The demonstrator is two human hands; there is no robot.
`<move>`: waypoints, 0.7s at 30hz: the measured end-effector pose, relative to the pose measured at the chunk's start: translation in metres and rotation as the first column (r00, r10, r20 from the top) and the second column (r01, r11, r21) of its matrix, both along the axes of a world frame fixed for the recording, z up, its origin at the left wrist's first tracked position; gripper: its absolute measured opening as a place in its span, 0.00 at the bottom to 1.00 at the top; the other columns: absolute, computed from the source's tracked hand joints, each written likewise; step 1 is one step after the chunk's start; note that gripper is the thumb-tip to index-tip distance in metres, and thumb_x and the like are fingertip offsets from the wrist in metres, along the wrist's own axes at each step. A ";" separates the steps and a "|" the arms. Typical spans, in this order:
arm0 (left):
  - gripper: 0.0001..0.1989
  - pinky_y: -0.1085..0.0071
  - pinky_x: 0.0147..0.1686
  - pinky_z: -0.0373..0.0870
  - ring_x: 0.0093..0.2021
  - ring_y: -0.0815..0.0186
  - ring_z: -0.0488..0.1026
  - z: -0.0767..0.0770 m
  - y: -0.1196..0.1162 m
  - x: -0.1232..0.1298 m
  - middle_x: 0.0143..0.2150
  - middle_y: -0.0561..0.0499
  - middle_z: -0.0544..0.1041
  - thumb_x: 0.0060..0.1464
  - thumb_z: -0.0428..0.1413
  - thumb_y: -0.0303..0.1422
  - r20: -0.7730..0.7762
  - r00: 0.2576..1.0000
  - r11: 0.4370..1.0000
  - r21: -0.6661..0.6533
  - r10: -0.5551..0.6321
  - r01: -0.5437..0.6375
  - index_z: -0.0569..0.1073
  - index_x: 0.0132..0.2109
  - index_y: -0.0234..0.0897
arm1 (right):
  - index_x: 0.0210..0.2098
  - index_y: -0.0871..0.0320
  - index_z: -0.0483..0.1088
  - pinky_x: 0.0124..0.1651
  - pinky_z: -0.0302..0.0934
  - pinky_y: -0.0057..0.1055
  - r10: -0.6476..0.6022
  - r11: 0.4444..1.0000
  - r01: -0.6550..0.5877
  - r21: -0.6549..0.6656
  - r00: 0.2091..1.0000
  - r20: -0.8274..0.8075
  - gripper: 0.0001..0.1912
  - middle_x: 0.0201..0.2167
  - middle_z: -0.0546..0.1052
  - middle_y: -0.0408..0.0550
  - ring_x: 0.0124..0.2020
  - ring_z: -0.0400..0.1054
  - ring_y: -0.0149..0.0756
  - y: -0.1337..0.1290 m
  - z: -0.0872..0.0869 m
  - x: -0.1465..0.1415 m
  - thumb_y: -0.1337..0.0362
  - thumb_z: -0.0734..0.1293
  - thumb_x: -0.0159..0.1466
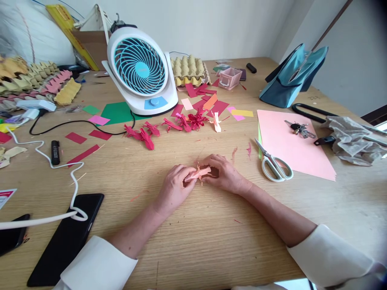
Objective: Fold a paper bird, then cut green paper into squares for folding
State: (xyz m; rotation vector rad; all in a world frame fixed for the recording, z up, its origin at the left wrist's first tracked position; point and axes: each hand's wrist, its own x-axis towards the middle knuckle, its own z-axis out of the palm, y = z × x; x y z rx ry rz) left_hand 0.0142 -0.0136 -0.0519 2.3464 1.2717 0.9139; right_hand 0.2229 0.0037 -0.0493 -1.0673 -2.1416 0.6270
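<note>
Between my two hands is a small folded piece of light pink paper (198,174) with thin cut strips sticking out. My left hand (175,183) pinches its left end between thumb and fingers. On its other end, the fingers of my right hand (222,174) close around the paper, partly hiding it. Beyond my hands lie several red folded paper figures (146,138) and a pale pink one (216,122). To the right, white-handled scissors (273,163) rest partly on pink paper sheets (290,145).
A white and blue fan (140,68) stands behind the figures, among red paper pieces (219,108). At left are a black marker (55,152), a white cable (74,177) and a black phone (66,241). Keys (302,129) and a teal bag (293,76) are at right.
</note>
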 end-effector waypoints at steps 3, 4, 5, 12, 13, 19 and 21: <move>0.10 0.66 0.43 0.68 0.41 0.63 0.72 0.003 -0.001 0.000 0.39 0.50 0.76 0.55 0.56 0.22 0.020 1.000 1.000 0.013 0.020 -0.020 0.71 0.43 0.39 | 0.49 0.55 0.72 0.52 0.62 0.37 0.012 0.999 -0.020 -0.051 0.989 -0.146 0.18 0.46 0.73 0.52 0.48 0.69 0.41 -0.001 0.003 0.002 0.58 0.72 0.61; 0.11 0.66 0.43 0.68 0.41 0.63 0.72 0.004 -0.001 -0.001 0.39 0.51 0.76 0.55 0.57 0.23 0.022 0.999 0.999 0.020 0.037 -0.037 0.70 0.44 0.39 | 0.51 0.55 0.71 0.54 0.62 0.38 0.003 0.998 -0.014 -0.060 0.981 -0.195 0.21 0.48 0.72 0.53 0.50 0.68 0.42 -0.001 0.004 0.004 0.55 0.72 0.61; 0.11 0.66 0.43 0.68 0.41 0.63 0.72 0.005 -0.001 -0.002 0.39 0.51 0.76 0.54 0.57 0.23 0.020 0.998 0.998 0.030 0.058 -0.058 0.70 0.45 0.40 | 0.53 0.55 0.70 0.56 0.62 0.39 -0.016 0.998 0.001 -0.064 0.972 -0.234 0.23 0.49 0.72 0.53 0.52 0.67 0.43 0.000 0.004 0.005 0.53 0.71 0.60; 0.15 0.64 0.43 0.67 0.39 0.61 0.72 0.002 0.005 -0.008 0.38 0.51 0.76 0.52 0.60 0.24 -0.049 0.971 0.966 0.124 0.235 -0.227 0.68 0.46 0.40 | 0.51 0.54 0.70 0.59 0.59 0.45 -0.159 0.986 0.133 -0.101 0.937 -0.312 0.24 0.48 0.72 0.52 0.52 0.66 0.44 0.004 -0.001 0.011 0.49 0.70 0.61; 0.16 0.64 0.43 0.67 0.39 0.61 0.72 0.001 0.006 -0.009 0.38 0.51 0.76 0.51 0.60 0.24 -0.060 0.968 0.965 0.115 0.243 -0.235 0.68 0.46 0.41 | 0.52 0.53 0.70 0.59 0.59 0.46 -0.164 0.984 0.136 -0.113 0.937 -0.309 0.24 0.48 0.72 0.52 0.52 0.66 0.45 0.005 -0.002 0.011 0.48 0.70 0.61; 0.17 0.62 0.44 0.67 0.42 0.58 0.71 0.001 0.005 -0.009 0.41 0.49 0.76 0.49 0.65 0.30 -0.110 0.963 0.968 0.079 0.246 -0.238 0.70 0.45 0.40 | 0.51 0.53 0.69 0.58 0.60 0.45 -0.216 0.973 0.170 -0.159 0.914 -0.345 0.24 0.50 0.72 0.52 0.53 0.66 0.44 0.004 -0.002 0.013 0.48 0.70 0.61; 0.14 0.62 0.44 0.68 0.44 0.58 0.71 0.002 0.005 -0.009 0.41 0.48 0.75 0.50 0.64 0.31 -0.134 0.960 0.968 0.075 0.247 -0.239 0.72 0.44 0.40 | 0.50 0.53 0.70 0.58 0.60 0.44 -0.244 0.966 0.192 -0.174 0.900 -0.363 0.23 0.49 0.72 0.52 0.52 0.66 0.43 0.005 -0.003 0.014 0.48 0.70 0.61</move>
